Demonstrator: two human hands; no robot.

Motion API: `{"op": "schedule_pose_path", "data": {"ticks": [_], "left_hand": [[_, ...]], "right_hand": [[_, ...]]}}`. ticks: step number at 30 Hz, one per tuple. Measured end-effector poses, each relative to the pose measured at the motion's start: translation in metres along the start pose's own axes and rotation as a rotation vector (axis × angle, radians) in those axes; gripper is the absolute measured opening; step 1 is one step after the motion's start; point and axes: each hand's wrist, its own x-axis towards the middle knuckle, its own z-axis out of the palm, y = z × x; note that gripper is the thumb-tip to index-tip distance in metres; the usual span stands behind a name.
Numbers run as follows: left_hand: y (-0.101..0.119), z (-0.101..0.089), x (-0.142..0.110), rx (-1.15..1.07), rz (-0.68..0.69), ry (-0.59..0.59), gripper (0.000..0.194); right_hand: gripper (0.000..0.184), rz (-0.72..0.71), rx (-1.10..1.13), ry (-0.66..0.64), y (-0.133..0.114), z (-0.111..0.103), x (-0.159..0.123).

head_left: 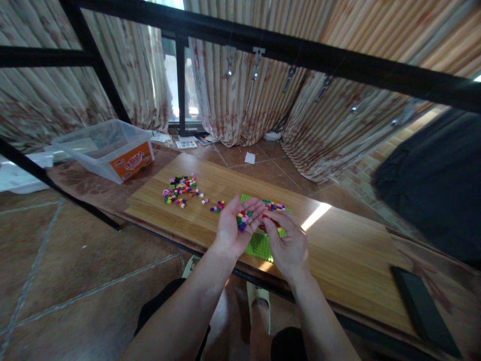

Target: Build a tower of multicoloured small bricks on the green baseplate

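My left hand (235, 225) is held palm up over the wooden table (338, 250), cupping several small coloured bricks (243, 218). My right hand (286, 245) is beside it, its fingers pinched together at the left palm's edge on a small brick that I cannot name by colour. Under both hands lies a green baseplate (259, 245) with a row of coloured bricks (274, 205) fixed along its far edge. A loose pile of coloured bricks (180, 189) lies on the table to the left, with a few strays (218, 206) nearer the plate.
A clear plastic tub (107, 148) with an orange label stands at the far left. A dark phone (424, 308) lies near the table's right front corner. A black metal frame (300, 50) crosses overhead. Curtains and papers are behind. My sandalled feet are below the table edge.
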Motion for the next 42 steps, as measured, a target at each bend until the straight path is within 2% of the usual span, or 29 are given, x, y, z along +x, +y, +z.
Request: {"op": "schedule_pose_path", "data": {"ticks": [4,8,17,22,29,35,42], "left_hand": [[0.000,-0.007,0.005,0.070,-0.016,0.111,0.026],[0.001,-0.007,0.004,0.091,-0.017,0.099,0.025],[0.002,-0.006,0.003,0.101,-0.013,0.103,0.023],[0.003,-0.006,0.002,0.106,-0.013,0.109,0.022],[0.002,-0.006,0.002,0.104,-0.010,0.110,0.023],[0.002,-0.007,0.002,0.105,-0.014,0.108,0.023],[0.004,-0.007,0.002,0.108,0.000,0.102,0.022]], "right_hand": [[0.016,0.082,0.008,0.105,0.012,-0.006,0.003],[0.015,0.148,0.037,0.153,0.019,-0.009,0.004],[0.020,0.210,-0.012,0.173,0.020,-0.006,0.005],[0.013,0.109,-0.134,0.117,0.023,-0.006,0.004],[0.015,-0.092,-0.282,0.025,0.022,-0.006,0.008],[0.018,-0.122,-0.381,-0.034,0.030,-0.003,0.011],[0.018,-0.121,-0.373,-0.028,0.034,-0.003,0.011]]}}
